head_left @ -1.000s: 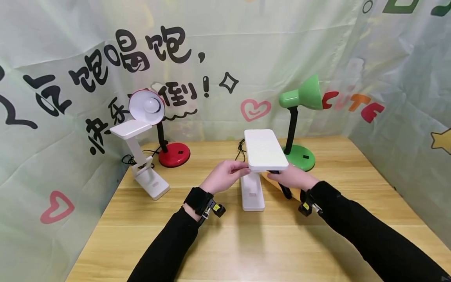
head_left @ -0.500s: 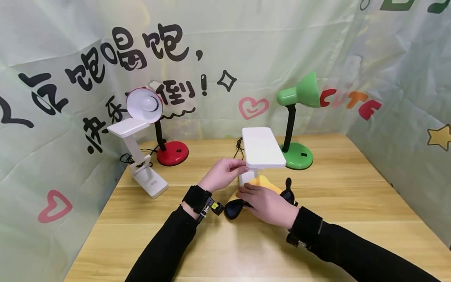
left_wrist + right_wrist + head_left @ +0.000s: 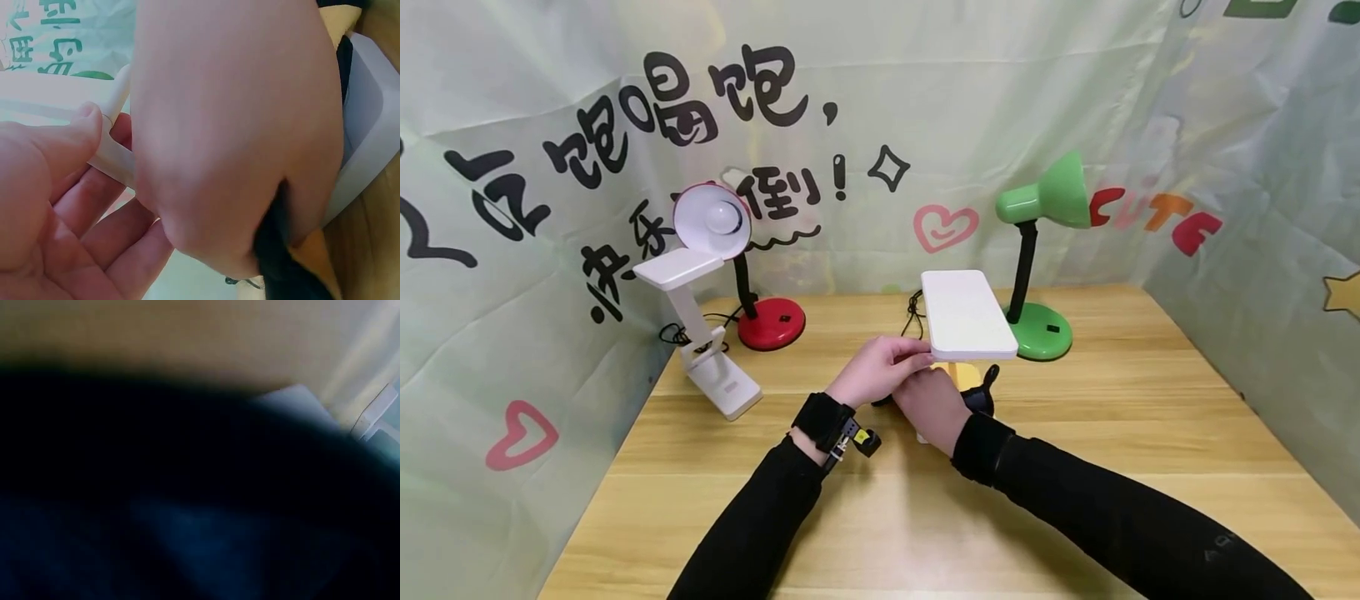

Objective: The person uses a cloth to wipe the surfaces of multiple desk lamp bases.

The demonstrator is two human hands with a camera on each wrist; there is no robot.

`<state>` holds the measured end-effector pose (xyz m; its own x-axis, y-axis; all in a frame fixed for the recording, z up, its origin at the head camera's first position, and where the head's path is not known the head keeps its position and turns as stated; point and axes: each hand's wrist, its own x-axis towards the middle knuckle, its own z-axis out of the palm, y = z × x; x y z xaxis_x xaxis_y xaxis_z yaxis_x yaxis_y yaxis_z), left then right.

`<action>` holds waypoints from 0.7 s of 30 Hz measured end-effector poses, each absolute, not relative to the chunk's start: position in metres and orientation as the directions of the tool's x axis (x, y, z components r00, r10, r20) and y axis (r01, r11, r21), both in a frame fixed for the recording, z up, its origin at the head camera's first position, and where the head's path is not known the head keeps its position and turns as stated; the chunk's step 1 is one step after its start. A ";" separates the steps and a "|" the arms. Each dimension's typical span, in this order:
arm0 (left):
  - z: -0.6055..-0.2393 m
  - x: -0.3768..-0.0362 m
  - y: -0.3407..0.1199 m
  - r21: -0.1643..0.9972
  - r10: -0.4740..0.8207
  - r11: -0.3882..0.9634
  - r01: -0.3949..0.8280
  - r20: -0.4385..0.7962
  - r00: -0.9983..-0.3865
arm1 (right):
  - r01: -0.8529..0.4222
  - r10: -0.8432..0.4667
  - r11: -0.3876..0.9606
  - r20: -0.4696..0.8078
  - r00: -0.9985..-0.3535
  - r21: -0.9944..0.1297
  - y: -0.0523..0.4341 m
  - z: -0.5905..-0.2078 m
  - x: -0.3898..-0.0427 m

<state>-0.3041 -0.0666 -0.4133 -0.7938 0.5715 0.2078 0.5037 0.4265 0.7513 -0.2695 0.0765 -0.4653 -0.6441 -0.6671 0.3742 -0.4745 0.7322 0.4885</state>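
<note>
A white desk lamp with a flat rectangular head stands at mid-table. My left hand pinches it by the near left edge of the head; the left wrist view shows thumb and fingers around the white part. Just beside it, below the head, my right hand grips a yellow and black cloth against the lamp's stem area. Dark folds of the cloth poke out between the right fingers in the left wrist view. The lamp's stem and most of its base are hidden behind the right hand. Dark material blocks most of the right wrist view.
A green lamp stands behind to the right. At the left are a red lamp and a second white folding lamp. Black cords lie behind the lamps. Printed fabric hangs around the wooden table.
My right hand has brought the cloth from the lamp's right side across its front, then up beside my left hand. The left hand has kept its hold on the lamp.
</note>
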 end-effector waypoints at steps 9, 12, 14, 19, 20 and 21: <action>-0.410 -0.302 -0.064 0.702 0.580 0.464 0.539 0.219 -0.785 | -0.556 -0.711 0.695 0.324 -0.624 0.456 0.080 -0.449 -0.266; -0.410 -0.301 -0.064 0.710 0.581 0.469 0.524 0.198 -0.789 | -0.591 -0.737 0.672 0.320 -0.595 0.446 0.084 -0.441 -0.251; -0.410 -0.301 -0.064 0.716 0.579 0.473 0.514 0.187 -0.793 | -0.619 -0.750 0.659 0.310 -0.585 0.426 0.086 -0.436 -0.238; -0.412 -0.301 -0.065 0.719 0.574 0.476 0.506 0.181 -0.799 | -0.675 -0.772 0.633 0.247 -0.586 0.378 0.088 -0.429 -0.210; -0.412 -0.301 -0.065 0.721 0.573 0.476 0.504 0.181 -0.799 | -0.679 -0.775 0.628 0.231 -0.588 0.380 0.088 -0.428 -0.207; -0.412 -0.301 -0.065 0.724 0.572 0.473 0.502 0.181 -0.800 | -0.679 -0.775 0.628 0.222 -0.592 0.381 0.088 -0.427 -0.205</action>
